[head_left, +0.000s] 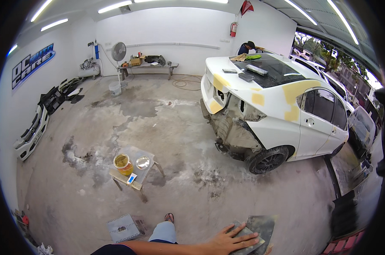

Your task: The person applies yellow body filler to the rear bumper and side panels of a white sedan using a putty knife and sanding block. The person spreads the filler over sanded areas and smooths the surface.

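Lying at the bottom edge, right of the middle, the person's left hand (231, 241) has its grip spread, fingers apart and flat on a thin gray board (252, 248). Beside and partly under that is a flat, dark board with dusty smears (261, 222). A bit of skin (269, 250) shows at the bottom edge; it may be the right hand, but I cannot tell how its grip is.

Wide floor lies between the hand and the white car with yellow patches (277, 135) at the right. The car's back corner is rough and bare, and its black round tire (267, 160) touches the floor.

Left of the middle, a small wooden worktop (136, 150) holds an open round yellow tin (125, 168), a shiny round lid (143, 162) and a white and blue tube (132, 178).

The gray concrete floor (175, 140) is stained and patchy. White smooth walls (171, 27) stand behind.
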